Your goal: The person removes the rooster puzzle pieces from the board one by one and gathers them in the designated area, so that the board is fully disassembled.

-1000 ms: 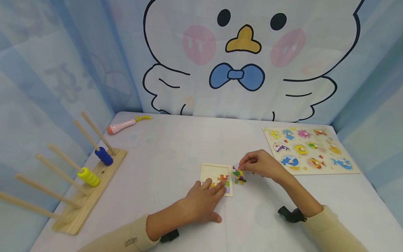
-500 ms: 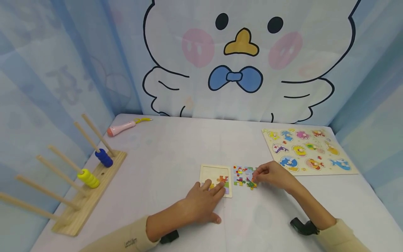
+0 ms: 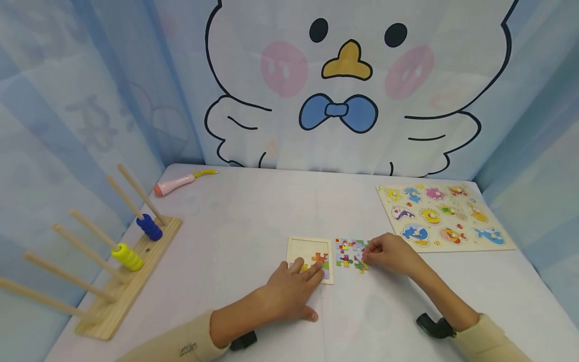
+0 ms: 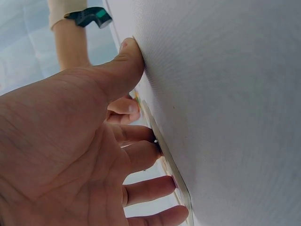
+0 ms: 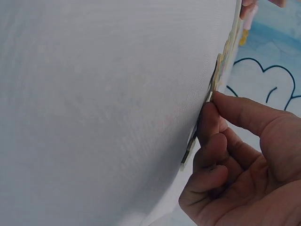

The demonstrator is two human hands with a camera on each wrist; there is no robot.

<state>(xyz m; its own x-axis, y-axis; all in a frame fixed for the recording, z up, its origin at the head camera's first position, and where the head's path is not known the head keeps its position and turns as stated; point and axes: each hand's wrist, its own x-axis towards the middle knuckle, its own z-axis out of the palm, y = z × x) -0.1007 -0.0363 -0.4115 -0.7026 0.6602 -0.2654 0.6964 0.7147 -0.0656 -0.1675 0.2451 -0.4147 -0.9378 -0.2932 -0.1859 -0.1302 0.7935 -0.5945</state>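
Observation:
My left hand [image 3: 294, 289] rests with spread, fairly straight fingers on a small wooden puzzle tray [image 3: 309, 241]. Inside the tray, an orange jigsaw piece [image 3: 318, 257] and a few others show, partly under the fingers. From the left wrist view, the fingertips [image 4: 164, 184] press at the tray's edge [image 4: 165, 149]. Just right of the tray lie several colourful jigsaw pieces [image 3: 345, 246]. At their right side my right hand [image 3: 392, 254] pinches a jigsaw piece between thumb and index finger, low at the tabletop. In the right wrist view, thumb and finger meet on a thin piece [image 5: 216, 75].
A peg puzzle board [image 3: 431, 216] with sea animals lies at the back right. On the left stands a wooden peg stand [image 3: 135, 281] with yellow rings [image 3: 127, 256] and blue rings [image 3: 149, 227]. A pink-handled pen-like tool [image 3: 176, 184] lies at the back left, before a printed curtain [image 3: 253, 65].
My right hand has moved right and slightly nearer, from the pieces beside the tray to their right side, uncovering several of them. My left hand has stayed on the tray.

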